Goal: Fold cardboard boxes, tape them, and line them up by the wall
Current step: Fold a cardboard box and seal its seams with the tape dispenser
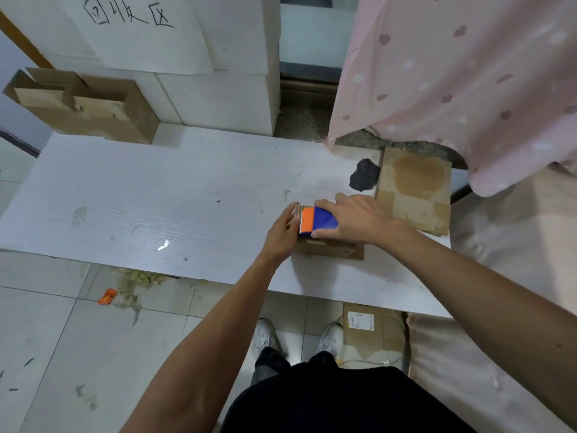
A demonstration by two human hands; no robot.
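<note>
A small brown cardboard box stands on the white board. On top of it lies a blue and orange tape dispenser, with its toothed orange end pointing left. My right hand grips the dispenser from above, thumb on its near side. My left hand rests against the box's left end with fingers nearly straight, fingertips by the dispenser's orange end. Most of the box top is hidden under the hands and dispenser.
A flattened, stained cardboard sheet lies just right of the box. An open cardboard box stands by the white wall at the back left. A pink curtain hangs at the right. Another cardboard piece lies by my shoes.
</note>
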